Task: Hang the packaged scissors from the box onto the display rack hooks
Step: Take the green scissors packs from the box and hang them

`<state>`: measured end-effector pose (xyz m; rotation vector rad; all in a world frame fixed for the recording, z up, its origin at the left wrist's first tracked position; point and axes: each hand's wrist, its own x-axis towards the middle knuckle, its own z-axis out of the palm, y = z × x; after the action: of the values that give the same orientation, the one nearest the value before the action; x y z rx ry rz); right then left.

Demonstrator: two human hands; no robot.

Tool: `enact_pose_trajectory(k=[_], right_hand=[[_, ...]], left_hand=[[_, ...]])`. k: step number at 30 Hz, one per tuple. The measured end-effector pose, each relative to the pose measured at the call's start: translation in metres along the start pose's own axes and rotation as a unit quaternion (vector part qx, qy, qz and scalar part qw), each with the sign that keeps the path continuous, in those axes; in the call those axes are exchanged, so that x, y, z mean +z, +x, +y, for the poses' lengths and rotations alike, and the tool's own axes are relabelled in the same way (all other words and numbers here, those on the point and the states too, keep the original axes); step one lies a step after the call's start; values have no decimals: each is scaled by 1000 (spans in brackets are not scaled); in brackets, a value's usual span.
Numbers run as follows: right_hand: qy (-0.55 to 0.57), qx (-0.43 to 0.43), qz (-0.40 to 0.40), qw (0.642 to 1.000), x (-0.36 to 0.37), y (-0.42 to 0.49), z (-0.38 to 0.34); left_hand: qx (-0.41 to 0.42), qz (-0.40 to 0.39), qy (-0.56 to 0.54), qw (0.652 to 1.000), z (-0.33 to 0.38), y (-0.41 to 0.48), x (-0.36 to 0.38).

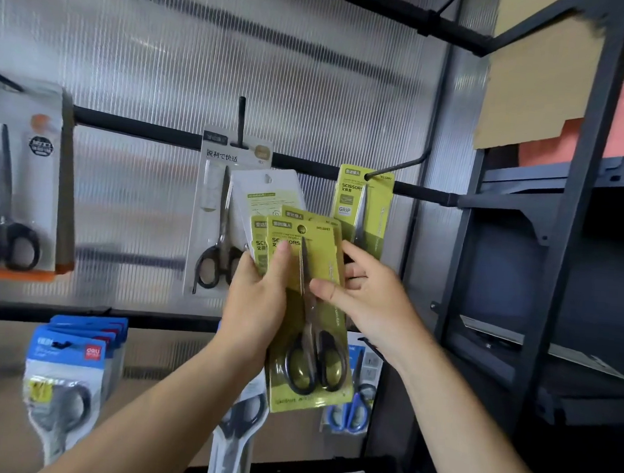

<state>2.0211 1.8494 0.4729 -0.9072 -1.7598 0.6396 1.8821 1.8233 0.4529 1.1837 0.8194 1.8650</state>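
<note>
Yellow-green carded scissors packs (pixel 310 311), black handles; left hand (pixel 257 299) grips fanned stack, right hand (pixel 369 300) pinches front pack.

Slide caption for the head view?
Restocking: left hand holds fanned yellow scissor packs; right hand pinches the front pack near a hook carrying one.

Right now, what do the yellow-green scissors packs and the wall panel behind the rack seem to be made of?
Yellow-green scissors packs: printed card, matte, probably under a clear plastic blister, going by faint glare on the front. Wall panel: translucent ribbed plastic, likely polycarbonate sheet; fine vertical flutes, light glowing through.
</note>
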Motion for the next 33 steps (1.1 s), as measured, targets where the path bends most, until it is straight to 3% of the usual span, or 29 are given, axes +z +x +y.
enact_pose_trajectory(k=[4,11,17,24,33], right_hand=[[-17,8,92,996,-3,4,-2],[44,12,178,983,-5,8,2],[-15,-106,264,959,-18,13,-12],[-32,-231,303,924,-47,15,-24],[-38,-192,311,930,-69,21,-9]], left_hand=[[-38,-26,-67,997,3,-4,1],[7,-18,-25,1000,4,-4,0],[82,8,19,996,6,-1,3],[90,4,33,995,12,5,9],[87,1,45,995,9,5,17]])
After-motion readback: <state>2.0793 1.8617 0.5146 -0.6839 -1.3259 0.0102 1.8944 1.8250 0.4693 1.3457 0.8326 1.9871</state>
